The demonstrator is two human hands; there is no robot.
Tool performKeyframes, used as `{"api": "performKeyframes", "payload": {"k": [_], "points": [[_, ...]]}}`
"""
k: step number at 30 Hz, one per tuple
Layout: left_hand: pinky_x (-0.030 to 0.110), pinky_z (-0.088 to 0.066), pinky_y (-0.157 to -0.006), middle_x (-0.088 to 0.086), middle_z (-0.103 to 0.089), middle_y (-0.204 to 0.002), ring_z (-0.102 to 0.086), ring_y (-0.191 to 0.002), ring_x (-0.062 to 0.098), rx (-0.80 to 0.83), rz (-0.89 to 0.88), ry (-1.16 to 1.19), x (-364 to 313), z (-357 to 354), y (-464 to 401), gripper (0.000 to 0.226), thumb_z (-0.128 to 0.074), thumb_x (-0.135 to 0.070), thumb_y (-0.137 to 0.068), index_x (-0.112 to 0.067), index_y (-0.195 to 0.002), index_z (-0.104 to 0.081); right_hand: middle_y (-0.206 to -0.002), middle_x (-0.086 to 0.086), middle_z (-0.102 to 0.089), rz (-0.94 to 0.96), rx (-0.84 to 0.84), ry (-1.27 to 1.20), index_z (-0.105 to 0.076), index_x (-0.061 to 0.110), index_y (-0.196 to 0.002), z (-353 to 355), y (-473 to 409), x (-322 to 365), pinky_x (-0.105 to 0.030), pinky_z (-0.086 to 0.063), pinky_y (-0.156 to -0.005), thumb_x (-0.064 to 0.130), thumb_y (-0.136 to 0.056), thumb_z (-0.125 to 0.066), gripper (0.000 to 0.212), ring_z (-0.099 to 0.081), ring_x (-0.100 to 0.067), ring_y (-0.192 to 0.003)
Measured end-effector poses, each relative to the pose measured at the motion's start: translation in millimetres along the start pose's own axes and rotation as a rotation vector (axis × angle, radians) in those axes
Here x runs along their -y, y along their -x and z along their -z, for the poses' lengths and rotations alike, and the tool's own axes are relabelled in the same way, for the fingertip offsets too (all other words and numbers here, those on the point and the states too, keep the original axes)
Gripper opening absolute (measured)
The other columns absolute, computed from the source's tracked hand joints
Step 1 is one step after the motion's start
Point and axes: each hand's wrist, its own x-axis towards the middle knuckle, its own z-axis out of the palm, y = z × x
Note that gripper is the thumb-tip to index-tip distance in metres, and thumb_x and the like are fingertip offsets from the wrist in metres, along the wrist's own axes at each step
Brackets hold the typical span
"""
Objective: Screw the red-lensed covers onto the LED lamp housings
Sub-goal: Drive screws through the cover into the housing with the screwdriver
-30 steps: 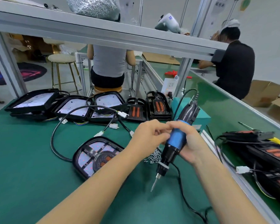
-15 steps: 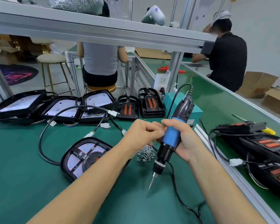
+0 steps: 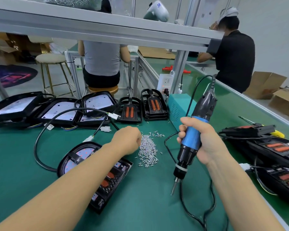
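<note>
Half a second back both hands met at the blue grip of the electric screwdriver [image 3: 193,142]; now the left hand [image 3: 128,140] has left it and gone to the near edge of the screw pile [image 3: 148,151], while the right hand [image 3: 205,140] alone holds the tool, fingers wrapped round the blue sleeve, bit slanting down above the green mat [image 3: 140,205]. The left hand's fingers curl under, knuckles up; whether they pinch a screw cannot be told.

Under the left forearm lies the lamp housing [image 3: 97,172], flat on the mat, just left of the screws. It is a black moulded shell, rounded at its far end and squarer toward the person, with a pale LED board dotted red showing through. Across it sits a black ribbed cover with two orange-red lenses [image 3: 108,179]. A thick black cable [image 3: 40,147] loops from it across the mat to white plug connectors.

The screws are small, bright and silvery, heaped loosely with strays scattered round. The screwdriver has a glossy black nose, a white collar and a slim steel bit.

At the mat's far edge stand open housings with white boards [image 3: 60,110] and stacked red-lensed covers [image 3: 153,105]; beside these a teal metal box [image 3: 178,107]. Assembled lamps [image 3: 274,150] lie right.
</note>
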Motion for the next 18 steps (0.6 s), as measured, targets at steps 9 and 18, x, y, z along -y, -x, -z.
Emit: {"api": "performKeyframes", "payload": {"k": [9, 18], "points": [[0.029, -0.05, -0.068, -0.005, -0.068, -0.082, -0.064, -0.08, 0.02, 0.064, 0.012, -0.001, 5, -8, -9, 0.027, -0.059, -0.001, -0.08, -0.026, -0.07, -0.065, -0.059, -0.004, -0.053, 0.032, -0.006, -0.036, -0.061, 0.016, -0.059, 1, 5, -3, -0.027, -0.05, -0.048, 0.016, -0.059, -0.073, 0.011, -0.05, -0.014, -0.047], [0.026, -0.054, -0.059, 0.01, -0.068, -0.067, -0.058, -0.055, 0.01, -0.219, 0.131, 0.835, 17, 18, 26, 0.016, -0.06, -0.008, -0.09, -0.013, -0.081, -0.072, -0.057, 0.002, -0.048, 0.346, -0.037, -0.361, -0.053, 0.015, -0.082, -16, 14, 9, -0.022, -0.047, -0.055, 0.012, -0.069, -0.059, 0.014, -0.047, -0.012, -0.048]]}}
